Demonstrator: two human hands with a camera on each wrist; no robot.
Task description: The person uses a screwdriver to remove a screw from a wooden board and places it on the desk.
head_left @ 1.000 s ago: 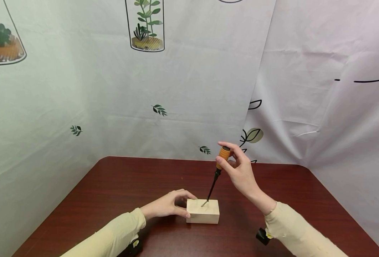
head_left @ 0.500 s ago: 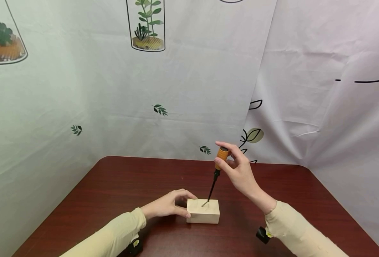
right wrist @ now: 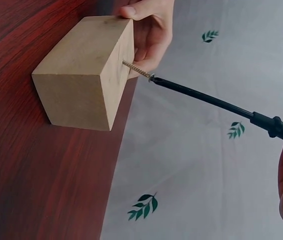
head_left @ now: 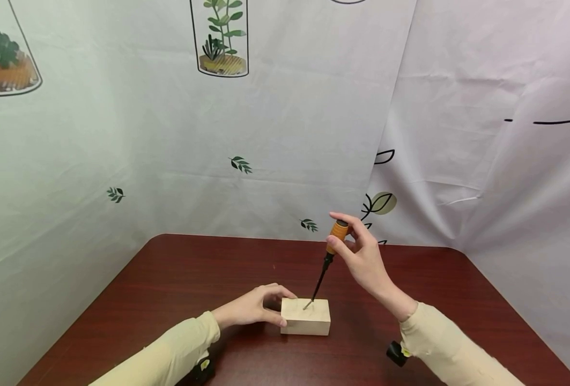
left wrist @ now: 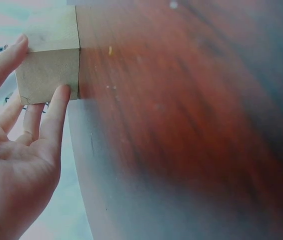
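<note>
A pale wooden block (head_left: 305,326) lies on the table, its left end held between the thumb and fingers of my left hand (head_left: 252,307). In the left wrist view, fingertips press against the end of the block (left wrist: 49,72). A long threaded screw (right wrist: 138,69) stands partway out of the block's top face, leaning. The black shaft of a screwdriver (right wrist: 201,97) meets the screw's head at its tip. My right hand (head_left: 363,261) pinches the orange handle between thumb and fingers, with the index finger reaching over the black end cap.
The dark red wooden table (head_left: 207,262) has rounded far corners. Behind it hangs a pale fabric backdrop (head_left: 285,118) printed with leaves and plant jars. A dark wrist camera (head_left: 397,354) sits under the right sleeve.
The screwdriver handle and right fingers swung slightly left, then back to the right, while the tip stayed at the screw. The left hand and block have not visibly moved.
</note>
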